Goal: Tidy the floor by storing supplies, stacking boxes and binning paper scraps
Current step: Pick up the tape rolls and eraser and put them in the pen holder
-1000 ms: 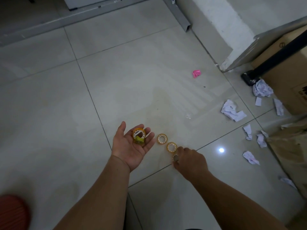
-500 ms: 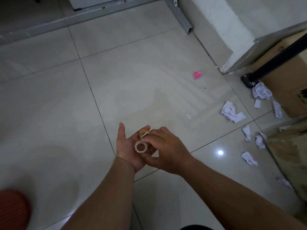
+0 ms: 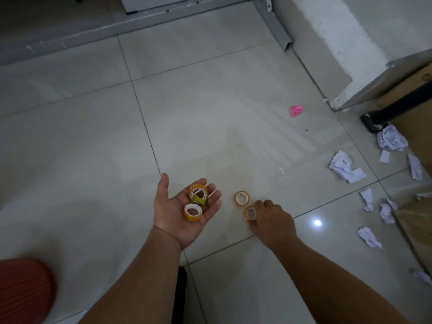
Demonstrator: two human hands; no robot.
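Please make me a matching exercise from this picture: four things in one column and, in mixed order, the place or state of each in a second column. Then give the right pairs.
Things:
1. left hand
2. right hand
3. pink scrap
4. white paper scraps

Places or states:
A. lies alone, far from both hands
B. palm up, carries two tape rolls
C. scattered at the right, near the cardboard box
D. pinches a tape roll

Pairs: 1-B, 2-D, 3-A, 4-C.
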